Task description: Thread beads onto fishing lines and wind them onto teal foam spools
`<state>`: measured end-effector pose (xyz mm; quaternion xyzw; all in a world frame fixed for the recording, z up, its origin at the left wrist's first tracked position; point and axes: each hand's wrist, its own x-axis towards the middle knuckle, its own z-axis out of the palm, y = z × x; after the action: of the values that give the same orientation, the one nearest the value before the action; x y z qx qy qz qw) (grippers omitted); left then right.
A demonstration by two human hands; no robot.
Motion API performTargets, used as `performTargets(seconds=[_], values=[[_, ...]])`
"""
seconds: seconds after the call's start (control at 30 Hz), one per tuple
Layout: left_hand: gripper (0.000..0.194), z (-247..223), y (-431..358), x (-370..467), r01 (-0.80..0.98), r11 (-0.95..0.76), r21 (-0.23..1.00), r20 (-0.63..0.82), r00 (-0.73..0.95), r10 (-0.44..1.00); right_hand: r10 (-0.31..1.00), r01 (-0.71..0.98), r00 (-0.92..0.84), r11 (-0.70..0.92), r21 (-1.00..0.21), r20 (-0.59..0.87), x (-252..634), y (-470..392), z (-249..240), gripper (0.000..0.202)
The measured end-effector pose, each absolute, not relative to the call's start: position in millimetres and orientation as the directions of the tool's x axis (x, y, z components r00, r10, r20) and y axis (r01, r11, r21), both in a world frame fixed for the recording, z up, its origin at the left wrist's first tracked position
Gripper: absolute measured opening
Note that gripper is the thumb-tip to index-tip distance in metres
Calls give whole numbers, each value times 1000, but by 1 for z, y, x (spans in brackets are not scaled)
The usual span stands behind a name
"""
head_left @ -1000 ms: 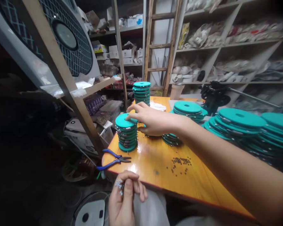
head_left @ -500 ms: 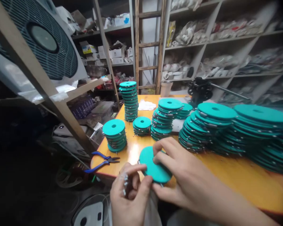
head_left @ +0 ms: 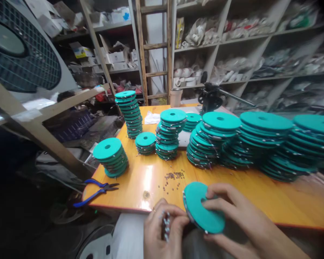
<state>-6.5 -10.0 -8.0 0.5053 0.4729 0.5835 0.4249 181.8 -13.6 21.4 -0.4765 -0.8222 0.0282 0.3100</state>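
Observation:
My right hand grips a teal foam line spool, its fingertips at the centre hole and its thumb under the near rim. The spool is tilted over the table's front edge, with dark line or cord and small shiny bits around its rim. At the spool's left rim, my left hand is closed, thumb and forefinger pinched on something too small to make out. Several small silvery pieces sit within its curled fingers. Beyond the spool, several small dark beads lie scattered on the orange table.
Blue-handled pliers lie at the table's left edge, before a short stack of teal spools. More stacks line the back and right. Behind them are a black clamp-like device, a cup, a wooden ladder and loaded shelves.
The view has shifted right. Both hands and the spool sit lower and nearer the table's front edge, uncovering the scattered beads. The left forefinger has moved from the spool's face to its rim.

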Motion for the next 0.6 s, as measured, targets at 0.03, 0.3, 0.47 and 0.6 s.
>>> performTargets(seconds=[0.03,0.3,0.47,0.6], values=[[19,-7,-8,-6,-14,-170,985,166,-133,977,802,781,-366,541,-313,472,192,-16,19,24],[32,-25,5,-13,-38,174,984,-175,-25,984,847,871,-355,453,-189,395,218,-35,11,52],[48,-23,1,-14,-121,291,949,-289,31,957,812,772,-318,521,-363,489,160,-24,24,42],[49,-13,-5,-9,-283,295,913,-286,71,955,823,635,-223,529,-562,523,135,-9,19,17]])
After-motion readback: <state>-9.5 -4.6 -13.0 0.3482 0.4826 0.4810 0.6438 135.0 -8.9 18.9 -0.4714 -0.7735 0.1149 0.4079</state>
